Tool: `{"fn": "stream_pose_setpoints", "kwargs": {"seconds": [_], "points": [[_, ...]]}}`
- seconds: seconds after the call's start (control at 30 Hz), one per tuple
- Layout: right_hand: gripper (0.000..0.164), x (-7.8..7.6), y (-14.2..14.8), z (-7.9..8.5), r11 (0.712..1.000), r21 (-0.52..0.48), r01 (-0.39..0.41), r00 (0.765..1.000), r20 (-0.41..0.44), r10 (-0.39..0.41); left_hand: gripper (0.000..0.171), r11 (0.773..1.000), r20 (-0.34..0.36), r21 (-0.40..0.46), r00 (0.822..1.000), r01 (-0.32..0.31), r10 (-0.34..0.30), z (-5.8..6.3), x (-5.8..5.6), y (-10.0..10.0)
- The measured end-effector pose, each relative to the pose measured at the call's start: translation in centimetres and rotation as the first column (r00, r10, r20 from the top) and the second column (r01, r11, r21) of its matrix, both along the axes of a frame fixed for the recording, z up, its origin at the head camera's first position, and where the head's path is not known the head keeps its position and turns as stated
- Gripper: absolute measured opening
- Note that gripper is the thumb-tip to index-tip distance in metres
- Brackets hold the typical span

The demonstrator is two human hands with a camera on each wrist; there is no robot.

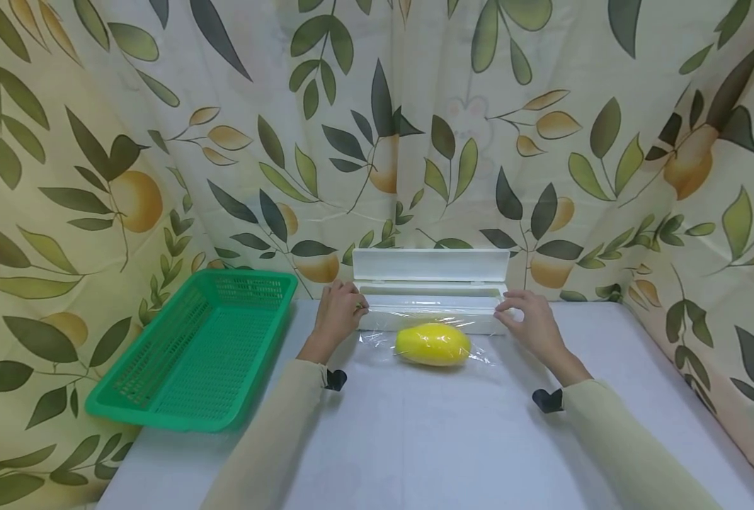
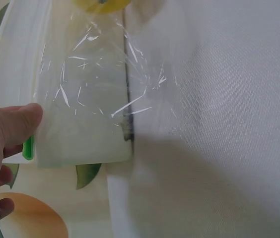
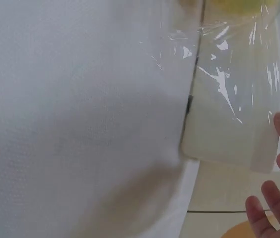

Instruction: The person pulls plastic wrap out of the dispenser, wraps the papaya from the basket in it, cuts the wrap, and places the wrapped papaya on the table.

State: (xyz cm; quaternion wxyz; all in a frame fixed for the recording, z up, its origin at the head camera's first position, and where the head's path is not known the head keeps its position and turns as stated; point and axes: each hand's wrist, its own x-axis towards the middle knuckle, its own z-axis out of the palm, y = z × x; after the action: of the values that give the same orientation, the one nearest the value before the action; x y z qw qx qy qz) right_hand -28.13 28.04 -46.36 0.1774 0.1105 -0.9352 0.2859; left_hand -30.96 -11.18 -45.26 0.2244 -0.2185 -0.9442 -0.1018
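A white cling film dispenser (image 1: pixel 430 324) stands at the back of the table, its lid (image 1: pixel 430 265) raised. Clear cling film (image 2: pixel 90 74) extends over its front and lies across a yellow, papaya-like fruit (image 1: pixel 432 346), which rests on its side before the box. My left hand (image 1: pixel 337 315) grips the dispenser's left end, with the thumb beside a small green slider (image 2: pixel 28 148). At the opposite end, my right hand (image 1: pixel 532 322) pinches the dispenser's edge by thumb and forefinger; its other fingers are spread in the right wrist view.
A green plastic basket (image 1: pixel 262 347) with perforated walls stands on the left of the white-covered table (image 1: pixel 415 439). Behind and at both sides hangs a curtain (image 1: pixel 415 127) printed with leaves and fruit, close to the dispenser's raised lid.
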Motion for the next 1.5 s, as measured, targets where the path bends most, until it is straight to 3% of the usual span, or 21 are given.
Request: {"fn": "stream_pose_setpoints", "kwargs": {"seconds": [0.4, 0.57, 0.77, 1.0, 1.3, 1.5], "points": [[0.007, 0.8, -0.3, 0.7, 0.998, 0.020, -0.055, 0.998, -0.032, 0.055, 0.006, 0.999, -0.007, 0.022, 1.000, 0.025, -0.025, -0.4, 0.6, -0.4], [0.008, 1.4, -0.2, 1.2, 0.997, 0.032, -0.076, 0.997, 0.031, 0.075, 0.005, 0.996, 0.000, 0.082, 0.999, 0.047, -0.047, -0.4, 1.1, -0.8], [0.012, 2.2, 0.1, 1.7, 0.994, 0.038, -0.099, 0.991, 0.089, 0.095, 0.003, 0.980, 0.073, 0.183, 0.994, 0.071, -0.086, -0.2, 1.9, -1.2], [0.018, 3.7, 0.3, 2.1, 0.990, 0.047, -0.130, 0.990, 0.059, 0.127, 0.003, 0.975, 0.118, 0.210, 0.988, 0.073, -0.100, 0.3, 3.5, -1.3], [0.013, 5.7, 0.5, 2.4, 0.983, 0.024, -0.181, 0.982, -0.048, 0.182, 0.006, 0.964, 0.091, 0.244, 0.988, 0.102, -0.127, 0.7, 5.6, -1.4], [0.013, 7.0, 0.4, 2.5, 0.988, 0.024, -0.156, 0.987, -0.034, 0.156, 0.006, 0.954, 0.025, 0.260, 0.987, 0.147, -0.159, 0.6, 7.3, -1.6]]}}
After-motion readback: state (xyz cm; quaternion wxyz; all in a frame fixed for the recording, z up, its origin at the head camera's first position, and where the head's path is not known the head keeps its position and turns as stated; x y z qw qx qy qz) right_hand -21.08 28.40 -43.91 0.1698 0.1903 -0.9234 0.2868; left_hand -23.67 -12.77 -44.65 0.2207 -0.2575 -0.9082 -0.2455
